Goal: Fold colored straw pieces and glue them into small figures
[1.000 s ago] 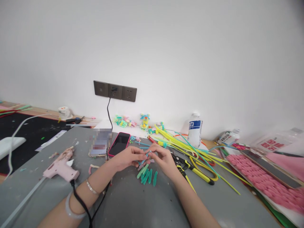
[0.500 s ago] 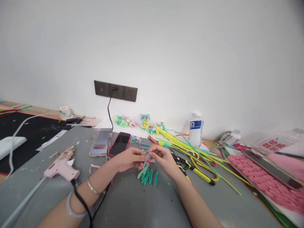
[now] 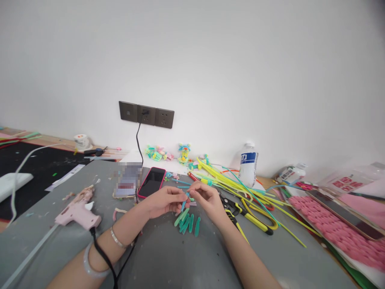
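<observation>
My left hand and my right hand meet over the grey mat, both pinching a thin teal pipe-cleaner piece between their fingertips. Just below the hands lies a small cluster of short green folded pieces. The fingers of both hands are closed round the teal piece.
A pink glue gun with a black cord lies left. A pink-cased phone sits behind my hands. Yellow-handled pliers and long yellow-green sticks lie right, beside a white bottle and pink strips. Small craft figures stand by the wall.
My hands stay together in about the same place; the fingers have shifted slightly on the teal piece, which now hangs more upright between them.
</observation>
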`<state>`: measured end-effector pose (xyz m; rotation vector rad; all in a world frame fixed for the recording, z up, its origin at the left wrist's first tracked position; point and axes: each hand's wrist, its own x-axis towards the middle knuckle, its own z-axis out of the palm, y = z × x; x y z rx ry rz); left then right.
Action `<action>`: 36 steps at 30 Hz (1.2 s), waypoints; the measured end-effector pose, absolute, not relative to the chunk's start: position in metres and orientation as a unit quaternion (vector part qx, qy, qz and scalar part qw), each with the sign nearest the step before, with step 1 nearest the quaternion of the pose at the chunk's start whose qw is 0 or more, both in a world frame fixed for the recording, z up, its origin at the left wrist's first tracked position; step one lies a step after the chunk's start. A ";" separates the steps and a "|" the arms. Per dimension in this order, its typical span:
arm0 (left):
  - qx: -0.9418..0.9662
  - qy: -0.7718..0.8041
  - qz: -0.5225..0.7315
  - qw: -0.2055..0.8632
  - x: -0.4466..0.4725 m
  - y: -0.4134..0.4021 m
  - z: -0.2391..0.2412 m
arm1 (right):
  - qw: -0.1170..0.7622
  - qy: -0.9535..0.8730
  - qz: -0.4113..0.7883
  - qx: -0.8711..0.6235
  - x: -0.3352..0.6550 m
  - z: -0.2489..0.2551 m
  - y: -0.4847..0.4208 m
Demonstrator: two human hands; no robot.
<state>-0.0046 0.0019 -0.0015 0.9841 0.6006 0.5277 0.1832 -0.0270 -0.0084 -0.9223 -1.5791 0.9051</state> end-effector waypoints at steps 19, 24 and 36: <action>0.508 0.270 0.174 0.799 -0.007 -0.001 0.000 | 0.379 -0.476 0.734 -0.302 0.193 -0.010 -0.030; 0.510 0.276 0.180 0.794 -0.007 -0.001 -0.001 | 0.418 -0.515 0.692 -0.285 0.190 -0.014 -0.028; 0.515 0.269 0.221 0.783 -0.004 0.002 0.000 | 0.473 -0.573 0.586 -0.323 0.181 -0.009 -0.027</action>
